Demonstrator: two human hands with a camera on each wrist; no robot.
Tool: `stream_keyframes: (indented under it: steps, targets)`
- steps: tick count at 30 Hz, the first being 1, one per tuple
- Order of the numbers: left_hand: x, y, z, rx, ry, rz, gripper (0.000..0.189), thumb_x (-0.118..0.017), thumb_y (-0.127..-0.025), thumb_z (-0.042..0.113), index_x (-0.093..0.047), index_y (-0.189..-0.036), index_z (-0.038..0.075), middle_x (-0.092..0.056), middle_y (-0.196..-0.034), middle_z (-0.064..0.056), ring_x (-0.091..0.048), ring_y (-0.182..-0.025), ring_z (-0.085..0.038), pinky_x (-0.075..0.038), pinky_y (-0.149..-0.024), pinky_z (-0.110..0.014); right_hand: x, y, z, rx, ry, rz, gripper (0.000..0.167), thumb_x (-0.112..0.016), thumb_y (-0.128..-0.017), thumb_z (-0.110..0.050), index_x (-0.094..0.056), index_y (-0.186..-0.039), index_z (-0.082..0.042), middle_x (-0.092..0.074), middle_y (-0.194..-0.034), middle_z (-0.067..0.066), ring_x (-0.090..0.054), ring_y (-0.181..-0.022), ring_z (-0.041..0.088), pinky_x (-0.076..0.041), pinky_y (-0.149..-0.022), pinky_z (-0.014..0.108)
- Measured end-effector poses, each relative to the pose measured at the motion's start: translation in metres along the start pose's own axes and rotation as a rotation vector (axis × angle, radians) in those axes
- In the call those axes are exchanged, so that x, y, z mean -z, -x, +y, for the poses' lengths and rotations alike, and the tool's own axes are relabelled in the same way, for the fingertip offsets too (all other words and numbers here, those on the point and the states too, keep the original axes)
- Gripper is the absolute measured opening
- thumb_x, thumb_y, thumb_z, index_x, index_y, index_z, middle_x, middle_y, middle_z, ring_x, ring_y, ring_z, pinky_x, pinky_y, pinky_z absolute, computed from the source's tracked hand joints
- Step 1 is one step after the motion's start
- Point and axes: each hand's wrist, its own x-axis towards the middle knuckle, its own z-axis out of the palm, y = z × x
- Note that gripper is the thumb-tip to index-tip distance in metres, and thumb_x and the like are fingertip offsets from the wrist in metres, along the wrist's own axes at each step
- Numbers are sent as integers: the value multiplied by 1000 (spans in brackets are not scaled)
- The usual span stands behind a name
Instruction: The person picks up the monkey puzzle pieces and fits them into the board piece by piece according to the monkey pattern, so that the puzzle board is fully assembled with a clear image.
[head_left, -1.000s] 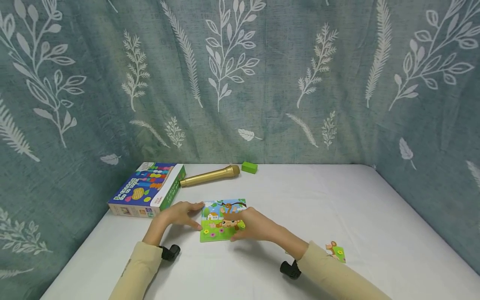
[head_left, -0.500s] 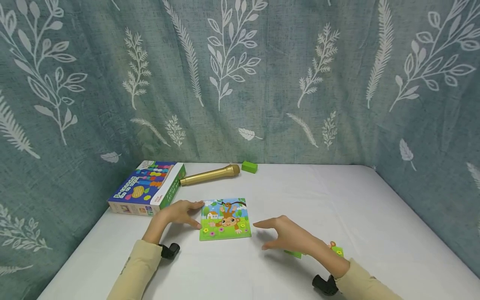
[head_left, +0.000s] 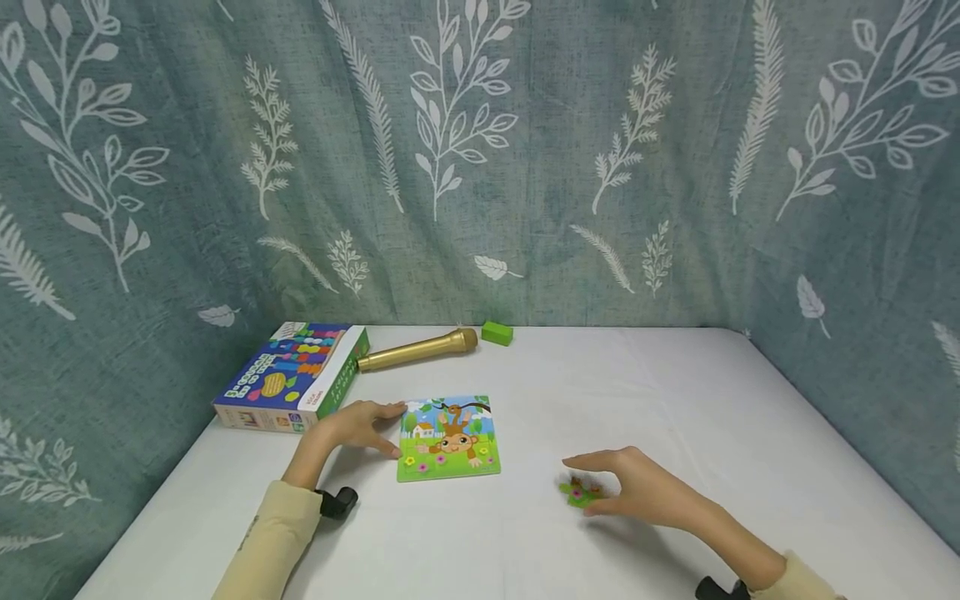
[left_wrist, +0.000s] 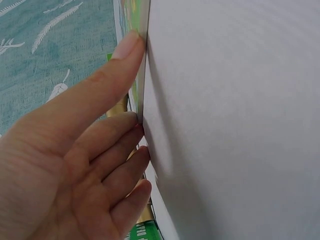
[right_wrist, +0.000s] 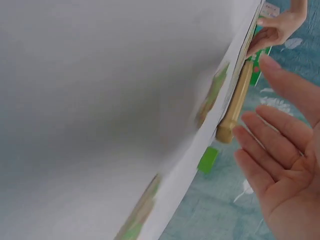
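Observation:
A square jigsaw puzzle (head_left: 442, 462) with a monkey picture lies on the white table, left of centre in the head view. My left hand (head_left: 362, 427) touches its left edge with straight, spread fingers; the left wrist view shows the thumb and fingertips right at the edge of the board. To the right, my right hand (head_left: 648, 490) hovers with thumb and index finger apart, close to a loose green-and-brown puzzle piece (head_left: 576, 493). A second loose piece (right_wrist: 140, 212) shows in the right wrist view; in the head view the right hand hides it.
A blue-and-green game box (head_left: 292, 375) stands at the table's left side. Beside it a gold microphone (head_left: 420, 350) lies near the back edge, next to a green block (head_left: 497, 333). A leaf-patterned curtain (head_left: 480, 167) rises behind the table.
My right hand has left the puzzle and moved right, over the loose pieces, uncovering the board's right side. My left hand has stayed at the puzzle's left edge.

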Motion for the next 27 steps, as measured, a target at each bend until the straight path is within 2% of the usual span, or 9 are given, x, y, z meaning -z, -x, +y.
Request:
stream_keyframes:
  steps: [8,14,17,27]
  targets:
    - [-1,-1,0,3,-6,2,84,-82,-75,39,-45,-144,7,-39,-150,-13,-34,-136,-40,-29,-110,-55,7,21,12,16,-11,-18,62,-78,-79,-35,-61,-131,-6,-65,-124,1,-60,-114,20,-52,-92,39]
    - [0,0,1,6,-7,-6,84,-82,-76,38,-45,-145,8,-38,-150,-14,-33,-136,-41,-28,-110,-56,12,19,16,-70,29,-45,56,-81,-77,-27,-65,-125,-4,-65,-124,4,-60,-115,27,-52,-91,43]
    - [0,0,1,15,-11,-6,84,-82,-75,39,-45,-145,8,-39,-150,-14,-33,-136,-41,-29,-110,-56,11,15,16,-81,32,-57,53,-82,-76,-26,-67,-121,-4,-67,-121,6,-61,-113,29,-52,-90,44]
    - [-1,0,0,13,-16,0,84,-82,-75,39,-45,-144,8,-39,-150,-14,-34,-136,-40,-28,-111,-55,-1,9,12,-19,-11,-25,40,-82,-77,-17,-72,-113,-4,-72,-103,-1,-66,-94,13,-56,-78,30]
